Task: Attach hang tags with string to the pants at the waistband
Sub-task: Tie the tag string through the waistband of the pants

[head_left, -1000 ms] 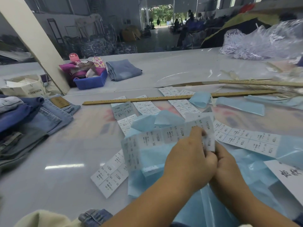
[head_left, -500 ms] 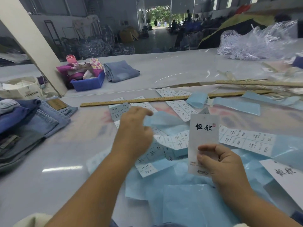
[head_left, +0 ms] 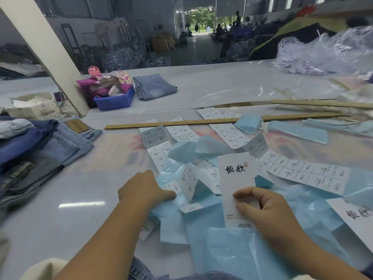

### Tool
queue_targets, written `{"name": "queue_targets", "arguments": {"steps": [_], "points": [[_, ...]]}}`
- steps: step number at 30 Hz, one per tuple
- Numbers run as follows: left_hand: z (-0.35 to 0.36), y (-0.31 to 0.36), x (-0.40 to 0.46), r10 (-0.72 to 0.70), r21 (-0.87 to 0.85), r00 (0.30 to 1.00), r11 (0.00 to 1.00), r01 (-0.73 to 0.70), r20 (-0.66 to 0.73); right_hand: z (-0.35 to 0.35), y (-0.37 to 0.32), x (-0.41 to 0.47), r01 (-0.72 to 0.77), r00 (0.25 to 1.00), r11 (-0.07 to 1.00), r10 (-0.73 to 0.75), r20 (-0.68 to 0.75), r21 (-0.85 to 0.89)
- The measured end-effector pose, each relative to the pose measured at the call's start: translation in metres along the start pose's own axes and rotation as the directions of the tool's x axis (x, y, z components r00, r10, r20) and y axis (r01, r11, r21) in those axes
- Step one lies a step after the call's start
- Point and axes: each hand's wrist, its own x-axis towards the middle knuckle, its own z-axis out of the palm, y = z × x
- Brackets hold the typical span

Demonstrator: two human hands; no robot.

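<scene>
Your right hand (head_left: 268,211) pinches the hang tag (head_left: 236,182) upright; your left hand (head_left: 143,188) presses flat on sticker strips (head_left: 187,182) just beside it toward the surface's left edge.

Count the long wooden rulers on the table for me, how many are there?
2. One wooden ruler lies across the middle of the table, beyond the sticker sheets. The other ruler lies farther back on the right, its end running out of view.

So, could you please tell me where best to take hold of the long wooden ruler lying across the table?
Probably pinch the wooden ruler near its bare left end, coming from above with the grip across its narrow width. It lies flat, thin and long, and label sheets and blue backing paper crowd its middle.
</scene>
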Motion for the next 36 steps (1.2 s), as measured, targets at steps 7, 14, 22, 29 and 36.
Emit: {"name": "queue_targets", "arguments": {"steps": [7, 14, 22, 29, 36], "points": [[-0.012, 0.02, -0.01, 0.12, -0.067, 0.987, 0.99, -0.128, -0.106, 0.003, -0.004, -0.006, -0.014, 0.994, 0.991, 0.028, 0.103, -0.13], [-0.036, 0.06, -0.031, 0.08, -0.805, 0.954, 0.519, -0.287, -0.288, 0.001, -0.007, -0.006, 0.055, 0.994, 0.972, -0.032, 0.106, -0.227], [-0.014, 0.104, -0.071, -0.027, -0.985, 0.991, 0.117, -0.13, -0.134, 0.004, -0.019, -0.01, 0.039, 0.934, 0.978, -0.109, 0.339, 0.207], [-0.024, 0.09, -0.074, 0.099, -0.718, 0.802, 0.39, -0.576, -0.589, 0.002, -0.016, -0.003, 0.035, 0.996, 0.962, -0.057, 0.07, 0.271], [-0.036, 0.072, -0.073, 0.574, 0.297, 0.184, 0.64, -0.709, -0.798, 0.001, -0.019, -0.004, -0.009, 0.998, 0.93, -0.015, 0.061, 0.367]]}}
